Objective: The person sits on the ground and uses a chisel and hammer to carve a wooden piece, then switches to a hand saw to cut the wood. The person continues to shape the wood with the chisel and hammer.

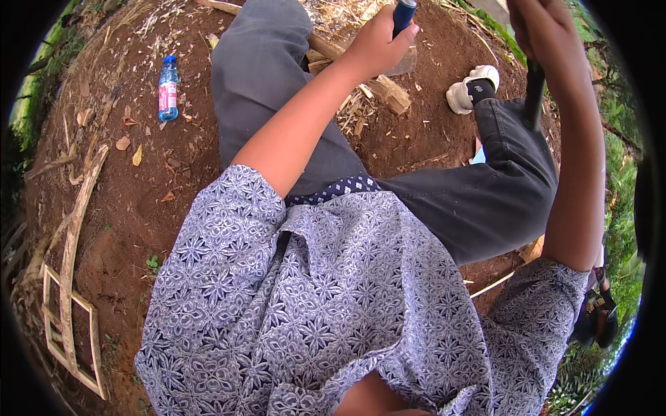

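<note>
My left hand (381, 43) is closed around a dark blue tool handle (402, 16) with a greyish round end, near the top of the view. Its lower part is hidden by my fingers, so I cannot tell the kind of tool. Higher up on the right, my right hand (544, 31) is raised, partly cut off by the view's edge. A dark flat bar (534, 93) reaches down from it beside my knee; its other end is out of sight. Beyond my left wrist lie a split wood piece (390, 95) and pale wood chips (350, 111).
My legs in dark trousers (472, 201) spread around the wood, with a white shoe (459, 96) at the right. On the brown soil to the left are a blue-capped plastic bottle (168, 90), a long stick (80, 208) and a wooden frame (90, 340). Someone's dark footwear (603, 319) shows at far right.
</note>
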Action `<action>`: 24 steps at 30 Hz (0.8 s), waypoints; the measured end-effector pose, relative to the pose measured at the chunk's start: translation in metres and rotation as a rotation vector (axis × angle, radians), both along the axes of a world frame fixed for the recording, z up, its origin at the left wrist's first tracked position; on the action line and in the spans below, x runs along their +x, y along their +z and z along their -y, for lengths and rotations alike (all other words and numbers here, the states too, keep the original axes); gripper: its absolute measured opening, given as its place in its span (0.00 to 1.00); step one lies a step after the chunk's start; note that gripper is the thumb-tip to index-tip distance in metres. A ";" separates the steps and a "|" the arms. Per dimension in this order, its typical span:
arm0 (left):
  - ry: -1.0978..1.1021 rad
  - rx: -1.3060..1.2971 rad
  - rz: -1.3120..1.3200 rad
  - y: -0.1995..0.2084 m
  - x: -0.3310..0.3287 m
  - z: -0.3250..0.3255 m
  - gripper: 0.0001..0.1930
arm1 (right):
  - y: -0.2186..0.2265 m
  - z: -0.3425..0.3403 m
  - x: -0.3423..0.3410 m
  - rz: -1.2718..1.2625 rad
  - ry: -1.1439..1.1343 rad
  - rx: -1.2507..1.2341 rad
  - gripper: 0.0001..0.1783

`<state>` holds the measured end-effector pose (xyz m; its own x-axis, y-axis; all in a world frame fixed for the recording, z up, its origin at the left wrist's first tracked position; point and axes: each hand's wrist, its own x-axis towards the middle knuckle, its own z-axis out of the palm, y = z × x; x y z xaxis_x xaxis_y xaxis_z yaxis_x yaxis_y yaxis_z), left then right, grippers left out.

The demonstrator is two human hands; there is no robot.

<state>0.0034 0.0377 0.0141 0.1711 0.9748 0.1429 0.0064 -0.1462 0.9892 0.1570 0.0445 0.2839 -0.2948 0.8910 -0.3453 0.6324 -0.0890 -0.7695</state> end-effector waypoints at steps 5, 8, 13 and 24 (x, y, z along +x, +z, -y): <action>-0.016 0.010 -0.118 -0.015 -0.006 0.005 0.16 | -0.105 -0.037 0.070 -0.023 0.339 0.093 0.15; 0.021 0.123 -0.142 -0.019 -0.010 0.003 0.16 | -0.080 -0.043 0.088 -0.484 -0.006 -0.090 0.17; -0.059 0.098 -0.188 0.002 -0.004 0.016 0.16 | -0.104 0.014 0.043 0.363 0.272 0.286 0.19; -0.014 0.049 -0.114 -0.009 -0.006 0.014 0.14 | -0.069 0.018 0.018 0.111 0.046 0.259 0.23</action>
<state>-0.0023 0.0237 0.0049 0.2026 0.9645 0.1691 0.1161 -0.1952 0.9739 0.1747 0.0267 0.2152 -0.3104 0.9401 -0.1407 0.7130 0.1324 -0.6885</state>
